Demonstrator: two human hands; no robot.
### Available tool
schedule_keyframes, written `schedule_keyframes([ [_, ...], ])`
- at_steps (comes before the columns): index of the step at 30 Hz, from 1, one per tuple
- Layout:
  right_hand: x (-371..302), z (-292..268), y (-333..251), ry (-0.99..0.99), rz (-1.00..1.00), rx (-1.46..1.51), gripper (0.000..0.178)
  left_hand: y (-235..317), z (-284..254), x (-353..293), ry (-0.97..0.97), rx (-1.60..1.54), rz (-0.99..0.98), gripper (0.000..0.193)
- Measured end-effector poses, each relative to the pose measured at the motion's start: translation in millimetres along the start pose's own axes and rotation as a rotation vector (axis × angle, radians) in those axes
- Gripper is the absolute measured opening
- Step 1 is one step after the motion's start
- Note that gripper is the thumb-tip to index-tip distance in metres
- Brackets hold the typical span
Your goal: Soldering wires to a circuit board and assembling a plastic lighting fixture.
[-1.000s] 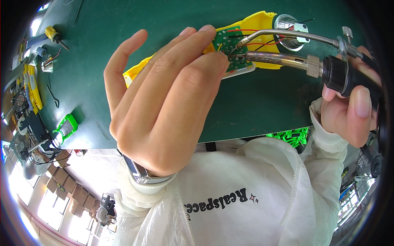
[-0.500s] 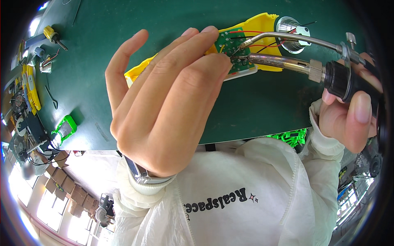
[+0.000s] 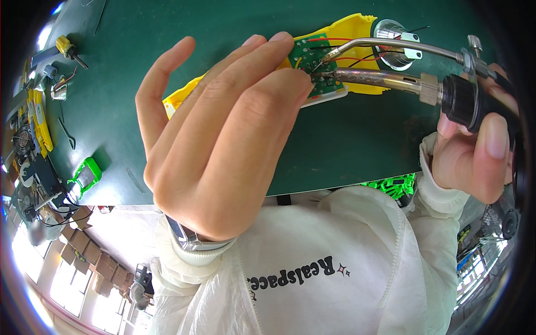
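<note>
A green circuit board (image 3: 333, 85) rests in a yellow plastic shell (image 3: 357, 28), with red, black and yellow wires on it. My left hand (image 3: 223, 128) bends over the shell, its fingertips closed on the board's left edge; its little finger sticks out and its thumb is hidden. In my right hand (image 3: 483, 153) is a black-handled soldering iron (image 3: 385, 80). The iron's tip meets the board near my left fingertips, and a thin curved metal feed tube (image 3: 402, 43) clamped to the iron ends just above. Wires run right to a silver reflector cup (image 3: 389, 28).
On the green table (image 3: 357, 145) at left lie a yellow-handled screwdriver (image 3: 68, 47), a green frame (image 3: 86, 176), another small reflector (image 3: 58, 89) and yellow shells (image 3: 40, 120). Green plastic parts (image 3: 393, 186) sit below the front edge. Cardboard boxes (image 3: 92, 251) stand beyond, lower left.
My left hand, the board and the shell have shifted slightly left in the picture. The iron's tip stays at the board, and both grips look the same.
</note>
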State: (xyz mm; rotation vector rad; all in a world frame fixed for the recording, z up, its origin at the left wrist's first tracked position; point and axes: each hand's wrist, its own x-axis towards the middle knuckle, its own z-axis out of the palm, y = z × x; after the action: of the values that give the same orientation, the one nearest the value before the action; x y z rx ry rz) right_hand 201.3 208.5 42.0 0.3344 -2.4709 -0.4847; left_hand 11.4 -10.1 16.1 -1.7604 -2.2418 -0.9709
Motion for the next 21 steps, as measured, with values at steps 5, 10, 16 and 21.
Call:
schedule_keyframes([
  [5,10,4,-5,0.029,0.029,-0.006,0.021,1,0,-1,0.004,-0.013,-0.016,0.013],
  [10,-18,14,7,0.13,-0.078,0.016,0.034,2,1,-1,0.01,-0.004,-0.016,0.013],
  [16,-25,1,11,0.039,0.013,0.084,0.028,2,2,-1,0.022,0.006,-0.015,0.013],
  [21,2,2,-10,0.072,0.576,0.765,0.016,0,2,-3,0.025,0.024,0.003,0.013],
])
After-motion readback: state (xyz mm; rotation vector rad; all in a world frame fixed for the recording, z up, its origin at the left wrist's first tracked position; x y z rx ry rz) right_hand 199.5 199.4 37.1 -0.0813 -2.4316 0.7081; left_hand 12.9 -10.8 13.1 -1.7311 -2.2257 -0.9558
